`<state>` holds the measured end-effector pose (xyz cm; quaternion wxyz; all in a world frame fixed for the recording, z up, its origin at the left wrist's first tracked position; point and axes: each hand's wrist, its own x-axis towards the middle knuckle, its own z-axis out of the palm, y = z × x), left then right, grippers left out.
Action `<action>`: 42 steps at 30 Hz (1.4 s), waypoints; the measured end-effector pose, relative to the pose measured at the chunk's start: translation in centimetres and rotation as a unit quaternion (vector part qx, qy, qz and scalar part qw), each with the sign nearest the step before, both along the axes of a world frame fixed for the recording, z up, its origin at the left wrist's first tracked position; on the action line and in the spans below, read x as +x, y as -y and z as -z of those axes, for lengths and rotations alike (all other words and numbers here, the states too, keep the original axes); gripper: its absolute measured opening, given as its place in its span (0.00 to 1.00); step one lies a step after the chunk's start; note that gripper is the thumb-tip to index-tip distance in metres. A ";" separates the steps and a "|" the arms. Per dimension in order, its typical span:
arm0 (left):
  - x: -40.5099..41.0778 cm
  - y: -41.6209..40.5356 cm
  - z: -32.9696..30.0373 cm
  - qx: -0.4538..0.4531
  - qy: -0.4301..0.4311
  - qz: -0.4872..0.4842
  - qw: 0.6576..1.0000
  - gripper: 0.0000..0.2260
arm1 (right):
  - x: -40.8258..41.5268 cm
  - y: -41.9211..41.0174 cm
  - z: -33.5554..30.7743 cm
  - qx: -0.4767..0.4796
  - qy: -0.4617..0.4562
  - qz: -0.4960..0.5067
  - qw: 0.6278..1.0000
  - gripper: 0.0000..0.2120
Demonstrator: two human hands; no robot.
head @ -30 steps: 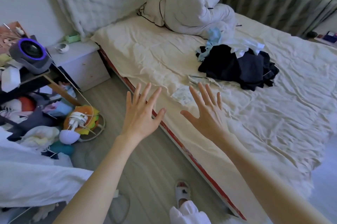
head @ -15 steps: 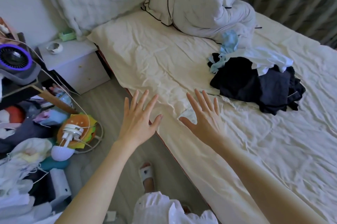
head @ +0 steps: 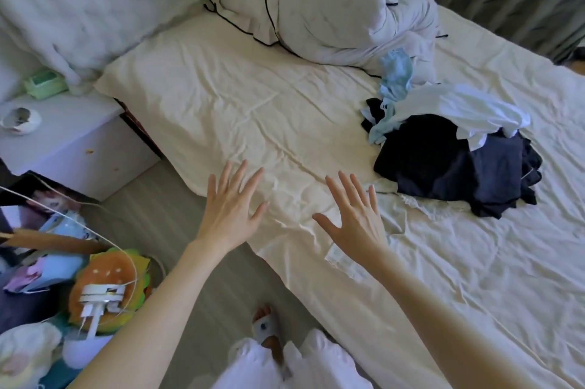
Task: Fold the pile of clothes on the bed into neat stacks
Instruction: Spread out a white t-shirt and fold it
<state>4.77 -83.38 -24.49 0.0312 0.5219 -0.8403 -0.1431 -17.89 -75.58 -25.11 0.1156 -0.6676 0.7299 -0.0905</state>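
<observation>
Both hands are held out flat with the fingers spread, and they hold nothing. Her left hand (head: 229, 209) floats over the near edge of the bed (head: 221, 110). Her right hand (head: 356, 217) floats over the sheet a little more to the right.

The pile of clothes (head: 456, 160) lies on the bed, far and to the right of both hands. It is a messy heap with dark clothes at the bottom and white and light blue ones on top. It runs longways from left to right. The right hand is nearer to it, so I think that hand will get there first.

A moment ago the pile looked smaller and farther off. Now the bed and pile look closer, and the hands are over the sheet.
</observation>
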 end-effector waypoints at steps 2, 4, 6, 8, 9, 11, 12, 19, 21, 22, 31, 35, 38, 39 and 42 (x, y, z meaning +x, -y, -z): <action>-1.7 2.0 1.1 0.016 -0.003 0.011 1.000 0.28 | -1.2 1.9 0.6 0.005 0.002 0.014 1.000 0.35; -3.8 3.5 2.7 0.036 0.002 0.025 0.999 0.28 | -2.9 3.4 1.5 0.015 0.004 0.027 1.000 0.34; -6.1 4.9 4.7 0.052 0.010 0.037 0.998 0.28 | -5.0 4.7 2.8 0.025 -0.002 0.039 0.999 0.34; -8.6 6.0 7.0 0.077 0.027 0.052 0.995 0.28 | -7.7 5.6 4.7 0.043 0.003 0.054 0.998 0.33; -9.8 6.3 8.3 0.092 0.034 0.057 0.994 0.28 | -9.2 6.0 5.7 0.052 0.007 0.063 0.997 0.32; -12.4 7.1 10.9 0.123 0.043 0.059 0.990 0.28 | -12.3 6.9 7.9 0.066 0.008 0.076 0.995 0.31; -13.8 7.4 12.2 0.139 0.047 0.062 0.987 0.28 | -14.0 7.4 9.0 0.076 0.005 0.083 0.994 0.31; -23.4 12.8 20.4 0.152 0.075 0.126 0.977 0.29 | -26.7 13.5 14.4 0.006 -0.042 0.180 0.983 0.25; -26.0 14.5 22.4 0.158 0.086 0.145 0.973 0.29 | -30.2 15.6 15.4 -0.029 -0.070 0.203 0.976 0.23; -27.3 15.1 23.4 0.166 0.091 0.153 0.970 0.29 | -31.8 16.5 15.9 -0.042 -0.086 0.215 0.972 0.23; -30.7 15.1 30.8 0.271 0.180 0.156 0.933 0.28 | -41.0 19.5 19.5 -0.053 -0.194 0.231 0.952 0.20; -30.3 15.5 30.8 0.281 0.209 0.178 0.920 0.28 | -42.2 19.8 18.9 -0.096 -0.164 0.266 0.945 0.14; -30.7 15.8 29.0 0.314 0.195 0.158 0.916 0.26 | -41.5 19.8 17.5 -0.115 -0.144 0.282 0.942 0.15; -30.8 15.8 28.1 0.322 0.177 0.144 0.919 0.26 | -40.9 19.8 16.9 -0.130 -0.137 0.284 0.940 0.15; -31.4 16.0 24.4 0.302 0.074 0.122 0.943 0.24 | -38.3 19.5 14.3 -0.180 -0.076 0.286 0.938 0.13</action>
